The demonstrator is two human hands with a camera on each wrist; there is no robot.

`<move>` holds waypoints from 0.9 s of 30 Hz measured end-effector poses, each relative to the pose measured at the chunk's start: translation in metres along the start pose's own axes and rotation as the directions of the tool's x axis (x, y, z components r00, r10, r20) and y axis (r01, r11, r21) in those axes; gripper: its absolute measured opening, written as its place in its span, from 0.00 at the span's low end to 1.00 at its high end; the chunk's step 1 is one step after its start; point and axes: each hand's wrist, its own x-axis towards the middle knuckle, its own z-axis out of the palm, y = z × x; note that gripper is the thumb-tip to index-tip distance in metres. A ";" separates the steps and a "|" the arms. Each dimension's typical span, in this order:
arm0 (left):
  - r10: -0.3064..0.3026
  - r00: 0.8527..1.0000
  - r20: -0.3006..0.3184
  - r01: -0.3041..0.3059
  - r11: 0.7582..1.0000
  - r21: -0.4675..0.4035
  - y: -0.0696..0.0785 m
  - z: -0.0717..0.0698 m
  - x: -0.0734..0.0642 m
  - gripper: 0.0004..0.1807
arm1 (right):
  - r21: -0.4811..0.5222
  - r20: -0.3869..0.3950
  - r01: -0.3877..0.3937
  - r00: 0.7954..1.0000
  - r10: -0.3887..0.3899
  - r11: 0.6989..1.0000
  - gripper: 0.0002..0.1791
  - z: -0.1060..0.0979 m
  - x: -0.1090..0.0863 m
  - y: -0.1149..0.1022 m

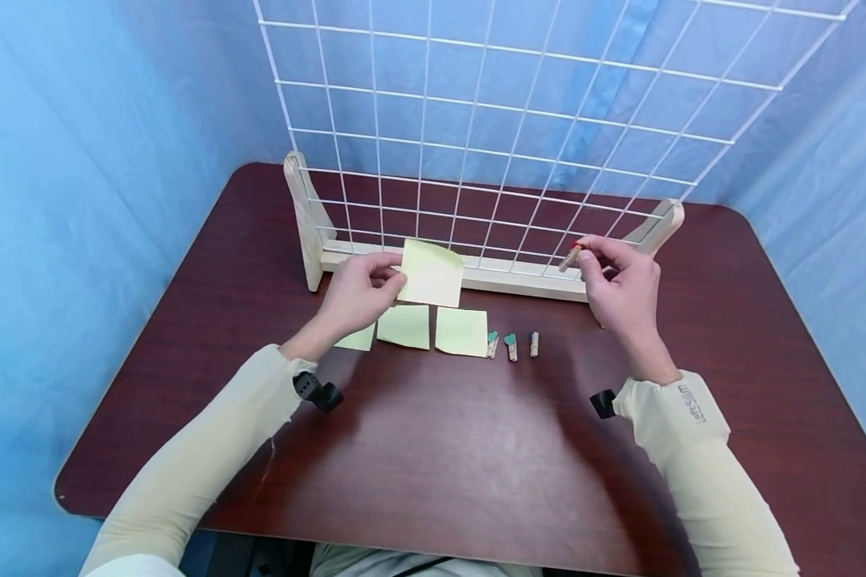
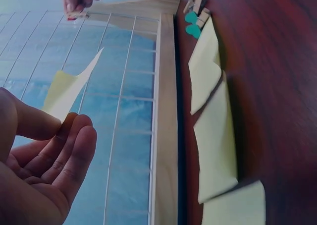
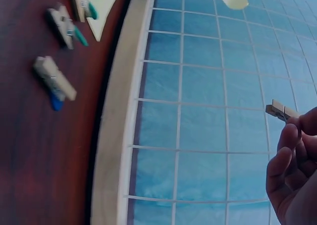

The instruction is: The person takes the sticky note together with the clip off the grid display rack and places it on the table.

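A pale yellow sticky note (image 1: 431, 276) is pinched at its left edge between the thumb and fingers of my left hand (image 1: 361, 292), held up before the lower part of the white wire grid (image 1: 469, 148). My right hand (image 1: 626, 284) pinches a small wooden clothespin (image 1: 569, 258) with a red decoration, near the grid's lower right. In the right wrist view the clothespin (image 3: 280, 109) points out past my fingertips. On the table below lie more sticky notes in a row, among them a middle one (image 1: 404, 327) and a right one (image 1: 462, 331).
To the right of the notes lie two clothespins with green hearts, one of them (image 1: 511, 347) beside a blue-trimmed clothespin (image 1: 534, 344). Wooden feet (image 1: 305, 220) and a wooden base bar (image 1: 527, 282) support the grid on the dark red table (image 1: 469, 449). Blue curtains (image 1: 65, 200) surround it.
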 end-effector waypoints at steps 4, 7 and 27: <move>-0.015 1.000 -0.004 0.015 0.999 -0.041 -0.009 -0.009 -0.010 0.18 | 0.004 0.047 -0.019 0.999 0.019 1.000 0.08 0.002 -0.006 0.023; -0.024 1.000 0.004 0.024 0.998 -0.063 -0.013 -0.014 -0.016 0.18 | -0.013 0.066 -0.033 0.997 0.034 0.999 0.08 0.004 -0.011 0.036; -0.107 0.994 0.012 0.107 0.994 0.029 -0.048 -0.044 -0.074 0.21 | -0.175 0.260 -0.097 0.955 0.141 0.980 0.08 0.003 -0.045 0.066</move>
